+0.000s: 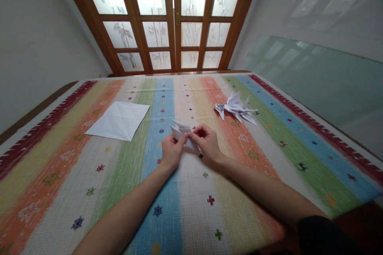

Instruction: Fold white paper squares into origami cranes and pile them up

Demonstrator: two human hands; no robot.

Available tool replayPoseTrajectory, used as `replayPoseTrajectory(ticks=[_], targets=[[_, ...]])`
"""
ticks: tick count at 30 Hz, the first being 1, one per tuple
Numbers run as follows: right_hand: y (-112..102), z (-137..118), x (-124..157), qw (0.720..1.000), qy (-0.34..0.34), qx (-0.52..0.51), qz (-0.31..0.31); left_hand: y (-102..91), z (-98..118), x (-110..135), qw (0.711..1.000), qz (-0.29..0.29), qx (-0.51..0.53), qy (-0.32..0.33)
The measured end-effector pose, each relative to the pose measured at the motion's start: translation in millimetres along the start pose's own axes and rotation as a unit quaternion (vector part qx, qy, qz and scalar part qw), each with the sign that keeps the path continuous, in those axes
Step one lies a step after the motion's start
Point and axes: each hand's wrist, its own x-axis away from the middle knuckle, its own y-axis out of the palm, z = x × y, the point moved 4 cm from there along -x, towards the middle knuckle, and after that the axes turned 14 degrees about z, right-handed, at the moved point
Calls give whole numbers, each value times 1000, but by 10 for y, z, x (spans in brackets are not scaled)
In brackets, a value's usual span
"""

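Note:
Both my hands meet at the middle of the striped tablecloth [89,175] on a small, partly folded piece of white paper [180,129]. My left hand [172,150] pinches its left side with closed fingers. My right hand [206,142] pinches its right side, fingers curled over the fold. The paper stands slightly off the cloth, pointed flaps up.
A creased white square sheet [119,120] lies flat to the left. Folded white paper figures [236,108] sit in a small pile to the right. Wooden doors with frosted glass panes [167,20] stand beyond the table's far edge. A wall with a glass panel [323,79] runs on the right.

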Motion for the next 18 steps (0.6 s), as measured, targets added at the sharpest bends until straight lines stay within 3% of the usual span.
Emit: replayPoseTrajectory(ticks=[3,9,18], targets=[[37,28,-4,999,24,-22,-26,-40,-26,-40,999,36,-16,9],[157,128,109,975,121,-67,-171,-101,-20,-113,995,92,-8,22],[223,174,152,940,240,-114,-213,-138,-25,-186,993,116,-5,7]])
